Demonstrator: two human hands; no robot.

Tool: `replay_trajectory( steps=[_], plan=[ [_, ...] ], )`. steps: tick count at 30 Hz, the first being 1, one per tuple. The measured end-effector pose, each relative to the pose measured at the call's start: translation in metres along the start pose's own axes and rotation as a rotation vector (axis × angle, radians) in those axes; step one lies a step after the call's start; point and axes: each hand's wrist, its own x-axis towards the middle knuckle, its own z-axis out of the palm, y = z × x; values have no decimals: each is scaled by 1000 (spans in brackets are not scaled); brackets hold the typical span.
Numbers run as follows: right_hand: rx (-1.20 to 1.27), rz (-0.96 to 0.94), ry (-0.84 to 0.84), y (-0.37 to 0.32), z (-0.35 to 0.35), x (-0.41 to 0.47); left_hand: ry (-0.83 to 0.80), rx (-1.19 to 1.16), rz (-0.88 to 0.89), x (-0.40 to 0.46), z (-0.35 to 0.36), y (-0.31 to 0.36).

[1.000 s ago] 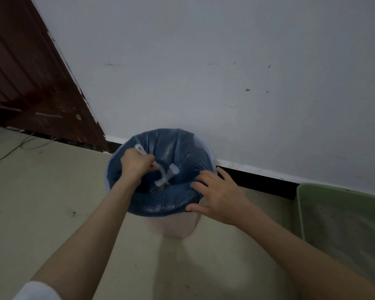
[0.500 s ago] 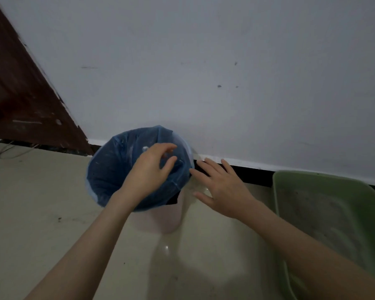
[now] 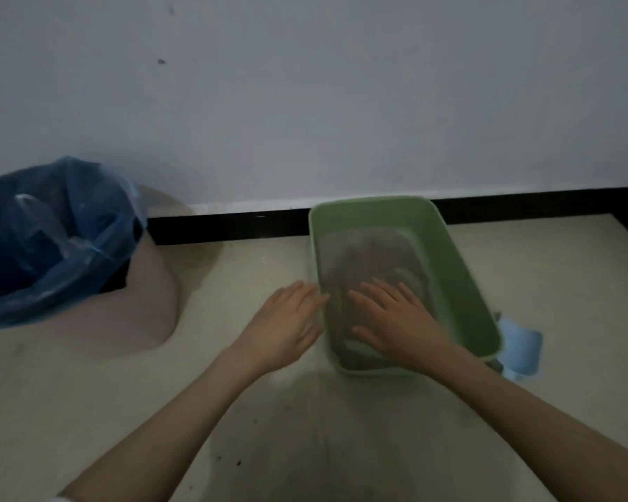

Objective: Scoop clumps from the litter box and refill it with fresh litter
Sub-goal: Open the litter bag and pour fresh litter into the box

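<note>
Both hands are empty, fingers straight and spread. The left hand (image 3: pixel 287 322) is flat by the outer left wall of the green litter box (image 3: pixel 464 284), the right hand (image 3: pixel 396 320) is over the grey litter (image 3: pixel 367 255) inside. The box sits on the floor (image 3: pixel 232 411) near the wall. Blue-bagged trash bin (image 3: pixel 51 240) is off to the far left.

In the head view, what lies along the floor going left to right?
Bin with blue bag → left hand → right hand over the green litter box → blue object at the box's right corner.
</note>
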Motion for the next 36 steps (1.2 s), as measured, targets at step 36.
replay_trajectory(
  steps=[36],
  plan=[
    [208, 163, -158, -24, -240, -83, -57, -284, -537, -93, -233, 78]
  ],
)
